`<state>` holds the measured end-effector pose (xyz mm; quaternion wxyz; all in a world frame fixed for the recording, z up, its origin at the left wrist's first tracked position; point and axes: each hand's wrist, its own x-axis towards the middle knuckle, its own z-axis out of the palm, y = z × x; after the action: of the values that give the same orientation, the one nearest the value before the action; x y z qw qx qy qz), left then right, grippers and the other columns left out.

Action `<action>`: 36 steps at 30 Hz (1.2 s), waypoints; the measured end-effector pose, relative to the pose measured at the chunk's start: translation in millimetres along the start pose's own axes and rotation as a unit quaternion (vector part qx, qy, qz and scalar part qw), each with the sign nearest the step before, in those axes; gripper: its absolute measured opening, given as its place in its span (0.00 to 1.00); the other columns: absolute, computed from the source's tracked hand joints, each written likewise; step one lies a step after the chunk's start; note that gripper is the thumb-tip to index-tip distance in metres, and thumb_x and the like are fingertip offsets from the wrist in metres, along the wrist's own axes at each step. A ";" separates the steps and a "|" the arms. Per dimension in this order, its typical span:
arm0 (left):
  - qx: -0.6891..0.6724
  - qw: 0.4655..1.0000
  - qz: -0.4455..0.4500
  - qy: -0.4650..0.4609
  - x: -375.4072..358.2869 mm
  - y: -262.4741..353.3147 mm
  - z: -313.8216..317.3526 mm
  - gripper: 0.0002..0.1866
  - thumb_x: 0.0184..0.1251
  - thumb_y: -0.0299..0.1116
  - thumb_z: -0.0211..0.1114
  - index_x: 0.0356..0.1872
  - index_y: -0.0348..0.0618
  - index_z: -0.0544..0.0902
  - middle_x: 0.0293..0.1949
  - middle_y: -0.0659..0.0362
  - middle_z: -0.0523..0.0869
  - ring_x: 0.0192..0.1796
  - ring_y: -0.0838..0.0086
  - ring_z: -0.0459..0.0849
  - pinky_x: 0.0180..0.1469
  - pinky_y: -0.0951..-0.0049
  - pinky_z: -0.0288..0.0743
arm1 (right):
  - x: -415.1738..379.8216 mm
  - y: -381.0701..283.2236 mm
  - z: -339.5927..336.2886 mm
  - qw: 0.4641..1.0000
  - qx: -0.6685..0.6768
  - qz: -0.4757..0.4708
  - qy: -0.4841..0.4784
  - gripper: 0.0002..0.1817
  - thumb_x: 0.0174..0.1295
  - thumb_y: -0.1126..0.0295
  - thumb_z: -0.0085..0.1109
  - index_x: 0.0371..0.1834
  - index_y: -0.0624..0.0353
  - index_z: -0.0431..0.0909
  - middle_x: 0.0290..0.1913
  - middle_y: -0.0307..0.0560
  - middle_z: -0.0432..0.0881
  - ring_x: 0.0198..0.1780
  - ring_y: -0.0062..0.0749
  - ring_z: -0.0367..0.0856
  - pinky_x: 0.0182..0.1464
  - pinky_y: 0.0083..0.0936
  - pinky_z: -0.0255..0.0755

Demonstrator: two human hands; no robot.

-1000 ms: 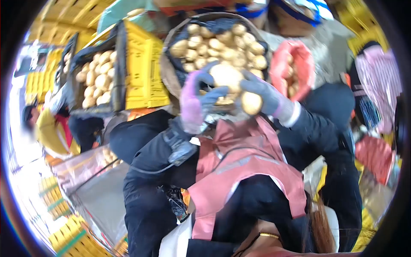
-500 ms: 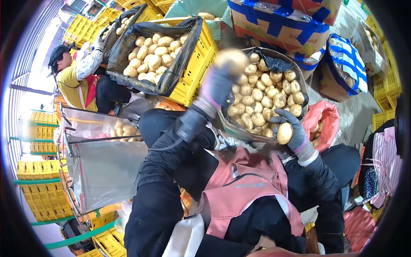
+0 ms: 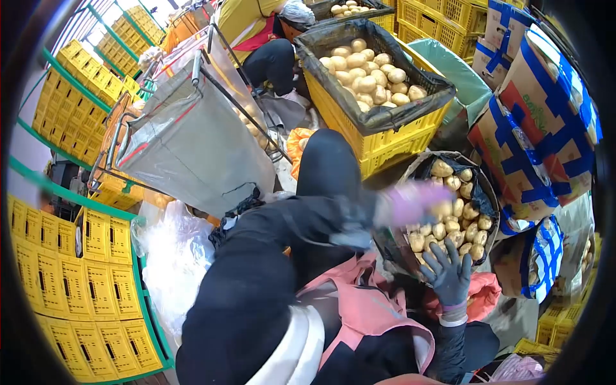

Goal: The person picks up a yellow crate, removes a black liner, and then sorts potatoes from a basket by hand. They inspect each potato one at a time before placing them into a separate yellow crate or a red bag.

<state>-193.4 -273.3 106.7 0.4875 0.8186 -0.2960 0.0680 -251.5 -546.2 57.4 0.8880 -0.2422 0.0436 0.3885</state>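
My left hand, in a purplish glove, is smeared by motion above the left side of a round, black-lined carton of potatoes. A pale potato shape overlaps its fingertips, but I cannot tell whether it is held. Close by, my right hand wears a dark grey glove. Its fingers are spread over the carton's near rim, with nothing in the palm. Beyond my knee stands a yellow crate lined with black sheeting and heaped with potatoes.
A red mesh bag sits beside my right wrist. Blue-taped cartons are stacked at the right. To the left are a framed grey sack, clear plastic and stacked yellow crates. A person in yellow sits at the back.
The view has swung left. My right hand held a potato before; now it is open and empty. My left hand, which had a potato over the carton's far edge, is now nearer my knee.
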 end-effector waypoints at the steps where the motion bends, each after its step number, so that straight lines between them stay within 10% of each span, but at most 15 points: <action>1: -0.010 0.996 -0.030 0.089 -8.6 -5.5 -42.8 0.28 0.60 0.38 0.68 0.63 0.46 0.74 0.54 0.52 0.82 0.55 0.61 0.82 0.57 0.61 0.77 | 0.3 -3.0 -6.7 0.998 -0.053 -0.028 0.004 0.33 0.73 0.46 0.43 0.75 0.52 0.58 0.69 0.54 0.67 0.66 0.51 0.71 0.65 0.50 0.69; 6: 0.487 0.780 -0.068 0.389 -126.5 63.9 -314.0 0.32 0.62 0.42 0.68 0.66 0.39 0.71 0.57 0.45 0.80 0.58 0.56 0.80 0.59 0.60 0.74 | -12.2 -10.1 -65.9 0.975 -0.082 -0.168 0.120 0.27 0.75 0.57 0.43 0.72 0.56 0.61 0.69 0.54 0.66 0.68 0.49 0.68 0.70 0.45 0.64; 8: 0.552 0.736 -0.026 0.392 -137.7 94.6 -415.0 0.35 0.63 0.43 0.68 0.67 0.35 0.70 0.59 0.42 0.79 0.59 0.54 0.78 0.60 0.59 0.73 | -14.0 -24.8 -63.1 0.981 0.015 -0.149 0.123 0.23 0.74 0.61 0.45 0.69 0.59 0.64 0.66 0.56 0.70 0.66 0.50 0.70 0.68 0.45 0.67; 10: 0.762 0.545 -0.154 0.315 -126.5 99.4 -405.4 0.30 0.66 0.35 0.67 0.67 0.37 0.70 0.59 0.44 0.80 0.60 0.61 0.78 0.62 0.62 0.71 | -13.7 -32.0 -57.1 0.977 0.016 -0.158 0.142 0.23 0.73 0.60 0.46 0.67 0.60 0.68 0.63 0.56 0.74 0.63 0.50 0.74 0.64 0.41 0.72; 11: 0.588 0.700 -0.166 0.369 -100.5 85.3 -367.7 0.29 0.67 0.35 0.66 0.67 0.37 0.71 0.59 0.46 0.80 0.60 0.63 0.78 0.63 0.64 0.71 | -12.6 -34.5 -68.3 0.980 0.008 -0.167 0.107 0.23 0.73 0.60 0.45 0.67 0.59 0.67 0.63 0.55 0.74 0.62 0.48 0.75 0.63 0.40 0.73; 16: 0.218 0.972 -0.083 0.002 9.5 8.6 -80.2 0.18 0.69 0.31 0.61 0.59 0.43 0.79 0.58 0.52 0.80 0.57 0.64 0.79 0.59 0.65 0.71 | -7.4 -39.8 -61.4 0.964 -0.047 -0.183 0.189 0.22 0.75 0.60 0.41 0.68 0.57 0.66 0.61 0.53 0.76 0.59 0.43 0.78 0.61 0.37 0.74; 17: 0.150 0.982 -0.070 -0.097 9.7 -50.2 -29.9 0.20 0.69 0.35 0.62 0.60 0.42 0.78 0.56 0.52 0.81 0.56 0.65 0.80 0.57 0.66 0.72 | -6.6 -40.2 -59.5 0.959 -0.048 -0.186 0.207 0.22 0.75 0.60 0.41 0.68 0.57 0.66 0.61 0.52 0.76 0.57 0.42 0.78 0.59 0.36 0.74; 18: 0.035 0.924 -0.298 -0.237 37.9 -13.6 24.2 0.21 0.69 0.38 0.62 0.60 0.41 0.78 0.55 0.52 0.82 0.56 0.67 0.79 0.57 0.68 0.72 | -8.1 -41.5 -60.5 0.953 -0.075 -0.201 0.213 0.23 0.74 0.60 0.42 0.68 0.56 0.66 0.61 0.52 0.76 0.56 0.40 0.79 0.58 0.34 0.75; 22: 0.088 0.819 -0.248 -0.510 48.2 -85.6 180.8 0.38 0.62 0.61 0.61 0.59 0.33 0.76 0.47 0.46 0.85 0.47 0.60 0.84 0.50 0.64 0.76 | -14.0 -57.6 -58.8 0.934 -0.104 -0.236 0.246 0.23 0.74 0.59 0.44 0.68 0.57 0.66 0.60 0.51 0.77 0.55 0.38 0.80 0.55 0.31 0.76; 26: 0.088 0.834 -0.220 -0.498 14.3 -102.7 284.5 0.44 0.53 0.64 0.67 0.59 0.32 0.77 0.54 0.43 0.83 0.54 0.55 0.83 0.56 0.64 0.75 | -19.3 -69.8 -79.6 0.920 -0.188 -0.239 0.248 0.24 0.72 0.74 0.46 0.71 0.62 0.60 0.64 0.56 0.73 0.64 0.43 0.75 0.64 0.33 0.73; 34: -0.234 0.796 -0.438 -0.346 69.8 -107.6 165.2 0.30 0.62 0.43 0.68 0.64 0.42 0.73 0.46 0.60 0.85 0.42 0.80 0.80 0.41 0.74 0.75 | 3.9 -69.7 -122.7 0.896 -0.224 -0.187 0.335 0.23 0.65 0.57 0.56 0.60 0.54 0.74 0.48 0.43 0.82 0.46 0.28 0.81 0.47 0.26 0.74; 36: -0.210 0.810 -0.446 -0.318 78.6 -114.8 139.2 0.30 0.65 0.41 0.66 0.65 0.41 0.71 0.49 0.60 0.84 0.47 0.80 0.79 0.46 0.77 0.74 | 15.9 -51.2 -131.1 0.779 -0.481 -0.159 0.368 0.22 0.62 0.55 0.57 0.55 0.55 0.78 0.45 0.46 0.84 0.47 0.35 0.82 0.52 0.29 0.75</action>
<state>-90.6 -382.8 -20.6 0.5029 0.7140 -0.0438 -0.4851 -189.4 -626.1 -41.8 0.6212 -0.7663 0.1353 0.0929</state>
